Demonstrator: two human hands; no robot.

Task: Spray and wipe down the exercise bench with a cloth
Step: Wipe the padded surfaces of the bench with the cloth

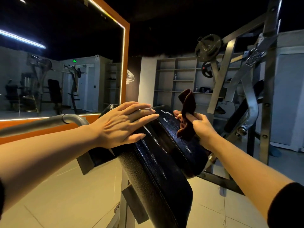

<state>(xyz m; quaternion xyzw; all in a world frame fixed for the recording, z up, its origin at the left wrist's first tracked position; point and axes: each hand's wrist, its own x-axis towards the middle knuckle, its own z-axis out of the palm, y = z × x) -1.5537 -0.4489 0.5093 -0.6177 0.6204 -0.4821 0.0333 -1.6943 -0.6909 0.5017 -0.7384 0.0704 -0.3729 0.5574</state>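
Readable text: none can be made out anywhere in the frame.
Green sign point(74, 60): a small lit green mark in the mirror point(65, 63), upper left of the frame, above the reflected doorway; too small and blurred to read.
Weight plate point(207, 69): a small red spot on the lower black plate, right of centre; whether it is a logo cannot be told.
Machine arm plate point(254, 57): a patterned metal panel at upper right; no letters can be made out.
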